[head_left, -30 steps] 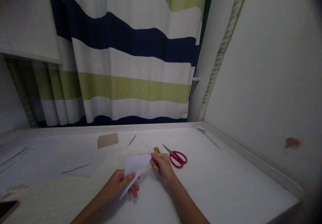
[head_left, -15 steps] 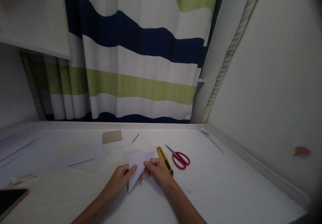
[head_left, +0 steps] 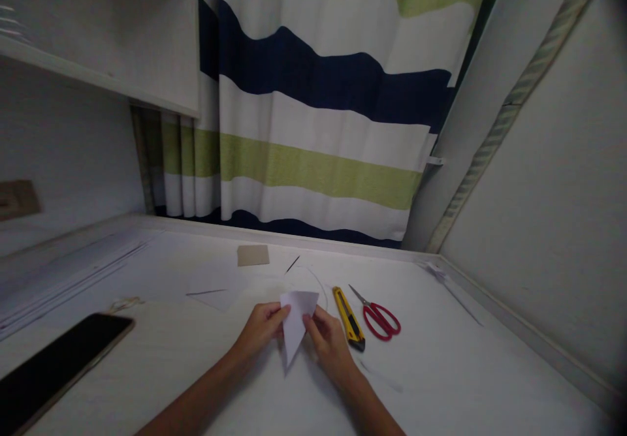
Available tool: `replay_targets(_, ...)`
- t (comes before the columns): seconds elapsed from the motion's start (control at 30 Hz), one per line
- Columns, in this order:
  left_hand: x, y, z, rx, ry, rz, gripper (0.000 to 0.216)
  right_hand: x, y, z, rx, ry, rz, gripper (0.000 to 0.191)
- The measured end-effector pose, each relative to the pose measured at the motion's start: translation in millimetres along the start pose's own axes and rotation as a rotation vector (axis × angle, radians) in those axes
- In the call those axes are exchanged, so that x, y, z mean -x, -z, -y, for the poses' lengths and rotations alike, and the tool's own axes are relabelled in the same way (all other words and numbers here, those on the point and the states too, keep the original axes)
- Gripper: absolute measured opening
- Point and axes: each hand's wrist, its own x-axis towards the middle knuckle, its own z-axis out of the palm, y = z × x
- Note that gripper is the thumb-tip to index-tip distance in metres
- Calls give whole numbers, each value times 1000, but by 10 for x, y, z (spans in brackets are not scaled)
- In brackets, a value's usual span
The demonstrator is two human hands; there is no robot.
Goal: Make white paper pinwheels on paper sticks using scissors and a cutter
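Observation:
A folded piece of white paper (head_left: 296, 322), narrowing to a point at the bottom, is held up above the table between both hands. My left hand (head_left: 266, 325) pinches its left edge, thumb on the front face. On the right edge, my right hand (head_left: 323, 331) grips it the same way, the other fingers partly hidden behind the sheet. Just right of that hand lies a yellow and black box cutter (head_left: 349, 318). Beside the cutter rest scissors (head_left: 379, 318) with red handles, their blades pointing away to the upper left.
A black phone (head_left: 63, 364) lies at the left front. Farther back are a beige card (head_left: 253, 255), a thin dark stick (head_left: 292, 264) and white paper sheets (head_left: 88, 276). A thin rod-like item (head_left: 453, 289) sits by the right wall. A striped curtain (head_left: 313, 162) hangs behind the table.
The camera view has swung left, so the table items appear farther right and more of the phone shows. The folded paper has turned in my hands, its point now more directly downward.

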Motion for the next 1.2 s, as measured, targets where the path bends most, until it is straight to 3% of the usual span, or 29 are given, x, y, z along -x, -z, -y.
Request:
replay_targets(0.13,10,14,0,24,4,2,33,4,26,-5,20,-20,-7,38)
replay_targets(0.4,4,36,-17,42,-2,1,34,20,68,48,41,-18,109,34)
replay_targets(0.57,-34,64,16,32,-5,15,34,7,20,-13,27,-27,-12,32)
replay_targets(0.77,-2,50,-27,47,2,72,35,-20,51,-54,-120,-121,-38,33)
replay_targets(1.2,-16,68,-14,122,4,83,39,4,125,0,355,241,113,51)
